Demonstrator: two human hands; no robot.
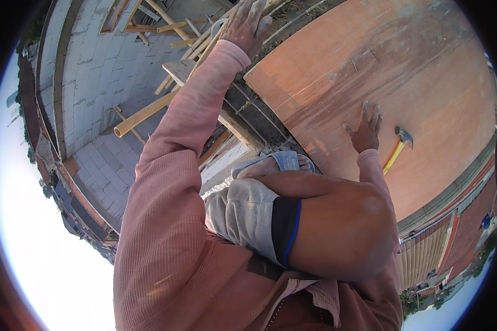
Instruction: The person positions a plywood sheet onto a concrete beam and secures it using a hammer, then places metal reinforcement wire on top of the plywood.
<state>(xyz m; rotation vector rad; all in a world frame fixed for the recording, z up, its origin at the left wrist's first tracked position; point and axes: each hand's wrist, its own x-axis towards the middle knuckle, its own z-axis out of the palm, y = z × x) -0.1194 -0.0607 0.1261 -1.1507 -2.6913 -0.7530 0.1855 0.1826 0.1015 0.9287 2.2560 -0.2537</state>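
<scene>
My left hand (244,28) reaches far forward, its dusty fingers stretched out along the edge of a wooden formwork board. Part of the fingers meets the picture's upper edge. Beside that wrist is a pale rounded object (218,26), too covered to name. My right hand (365,131) lies flat on a large reddish-brown plywood sheet (425,71), fingers spread and nothing held. Just right of it rests a claw hammer (398,146) with a dark head and a yellow handle, on the sheet and apart from the fingers.
A trench with steel reinforcing bars (254,113) runs along the sheet's left edge, close to my sandalled foot (279,164). Bamboo poles (146,113) and timber props stand below on the left, near a grey block wall (102,71). Rooftops lie far down on both sides.
</scene>
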